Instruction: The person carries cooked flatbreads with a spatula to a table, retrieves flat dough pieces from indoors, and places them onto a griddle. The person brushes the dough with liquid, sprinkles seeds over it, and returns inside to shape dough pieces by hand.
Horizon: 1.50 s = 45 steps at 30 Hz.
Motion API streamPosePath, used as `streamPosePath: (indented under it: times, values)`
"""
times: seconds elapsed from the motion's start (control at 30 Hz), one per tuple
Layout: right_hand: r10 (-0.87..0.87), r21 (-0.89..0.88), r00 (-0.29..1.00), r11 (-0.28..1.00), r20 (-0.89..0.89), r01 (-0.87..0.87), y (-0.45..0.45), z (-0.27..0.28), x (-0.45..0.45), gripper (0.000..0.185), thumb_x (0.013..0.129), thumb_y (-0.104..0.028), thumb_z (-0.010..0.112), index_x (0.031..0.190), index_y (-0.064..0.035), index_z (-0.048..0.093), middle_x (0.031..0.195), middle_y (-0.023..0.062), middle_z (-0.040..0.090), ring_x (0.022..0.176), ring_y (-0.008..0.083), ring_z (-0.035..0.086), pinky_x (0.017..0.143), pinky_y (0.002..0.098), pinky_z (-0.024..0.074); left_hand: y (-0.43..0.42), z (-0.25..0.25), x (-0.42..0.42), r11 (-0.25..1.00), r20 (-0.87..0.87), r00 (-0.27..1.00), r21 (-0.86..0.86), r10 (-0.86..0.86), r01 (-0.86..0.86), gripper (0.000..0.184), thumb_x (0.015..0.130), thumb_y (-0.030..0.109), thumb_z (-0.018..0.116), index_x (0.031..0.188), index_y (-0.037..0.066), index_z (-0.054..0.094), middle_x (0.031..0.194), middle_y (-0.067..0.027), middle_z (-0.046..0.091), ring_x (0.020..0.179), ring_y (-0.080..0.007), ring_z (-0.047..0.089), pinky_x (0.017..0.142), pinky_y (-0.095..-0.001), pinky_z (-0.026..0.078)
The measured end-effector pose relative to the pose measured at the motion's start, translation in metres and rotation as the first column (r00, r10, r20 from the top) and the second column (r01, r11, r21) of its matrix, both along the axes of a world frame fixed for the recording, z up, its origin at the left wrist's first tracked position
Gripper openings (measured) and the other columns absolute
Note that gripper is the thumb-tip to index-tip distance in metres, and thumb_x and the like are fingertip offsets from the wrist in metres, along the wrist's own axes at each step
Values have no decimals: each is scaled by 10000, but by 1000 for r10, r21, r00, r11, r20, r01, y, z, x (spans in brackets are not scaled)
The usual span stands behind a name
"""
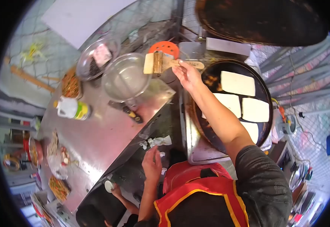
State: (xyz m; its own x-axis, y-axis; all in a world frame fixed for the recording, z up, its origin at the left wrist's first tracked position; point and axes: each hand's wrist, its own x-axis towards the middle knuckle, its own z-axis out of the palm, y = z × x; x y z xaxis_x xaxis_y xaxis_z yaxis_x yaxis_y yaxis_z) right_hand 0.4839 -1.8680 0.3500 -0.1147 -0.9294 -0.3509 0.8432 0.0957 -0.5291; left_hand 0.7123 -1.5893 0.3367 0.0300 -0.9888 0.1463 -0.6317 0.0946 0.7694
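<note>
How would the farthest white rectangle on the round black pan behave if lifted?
Probably floppy: the white rectangle looks thin for its breadth. It might tear at a corner, as it looks doughy. Lying flat on the pan, it seems unlikely to roll.

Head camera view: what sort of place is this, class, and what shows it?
Probably a small food stall or kitchen: pale flat pieces lie on a big round griddle, the right hand holds a wide brush, and bowls of food stand nearby.

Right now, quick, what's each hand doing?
Left hand: open, nothing seen in it.
Right hand: closed on the handle of a wide brush.
</note>
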Motion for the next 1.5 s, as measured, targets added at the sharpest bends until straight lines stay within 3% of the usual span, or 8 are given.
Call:
streamPosePath:
  times: [0.47,0.63,0.9,1.0,1.1,1.3,1.37,1.5]
  values:
    - [-405,36,608,812,-683,582,107,-140,-438,89,765,-44,609,827,20,597,660,45,559,496,117,521,431,238,434,23,-5,-138,978,-40,992,164,-121,126,154,852,35,523,969,-2,615,873,-157,637,803,-315,622,718,-360,490]
    - [37,-269,-634,885,-772,379,104,-81,-461,209,820,-194,567,929,-18,600,762,141,615,661,279,608,587,367,497,21,-1,-161,980,-60,997,190,-50,60,155,852,30,520,972,2,614,854,-160,636,787,-307,622,710,-355,488]
    - [-200,58,-734,949,-649,-310,35,-106,-228,148,784,-118,576,887,-195,650,930,56,614,898,236,581,739,340,495,15,5,-165,980,40,991,156,-129,121,155,854,21,514,972,5,612,849,-167,629,774,-321,613,695,-367,480]
    - [-437,-416,-390,898,-810,-142,53,-84,-228,158,778,-166,582,898,-63,584,876,73,624,791,242,601,619,358,511,13,8,-158,974,36,986,162,-164,156,156,855,21,511,973,5,611,870,-168,629,792,-329,610,702,-373,478]
    - [-140,-33,497,975,-856,218,92,-95,-308,212,837,-177,573,825,24,636,680,74,632,548,139,581,543,270,490,10,2,-150,971,47,974,98,-221,216,165,856,20,509,988,3,606,889,-169,630,809,-333,609,713,-375,477]
    - [-204,-87,175,853,-963,515,167,-85,-439,139,817,-89,561,906,12,594,785,102,616,603,139,590,546,258,530,4,2,-144,958,-40,964,108,-262,264,171,852,10,508,998,-3,597,909,-168,627,835,-334,605,732,-373,473]
    - [-57,-231,-415,895,-908,382,155,-58,-409,157,826,-107,546,933,-10,608,810,144,629,629,187,601,596,288,512,4,2,-142,955,-32,961,107,-276,278,167,851,13,508,991,-3,599,911,-165,626,839,-331,604,731,-371,473]
    - [-370,-246,-553,926,-746,-288,108,-93,-305,194,839,-102,469,934,-50,630,897,131,610,855,286,590,706,373,484,3,7,-138,955,-20,960,103,-278,278,168,848,21,511,986,-1,604,906,-161,627,840,-327,605,730,-367,475]
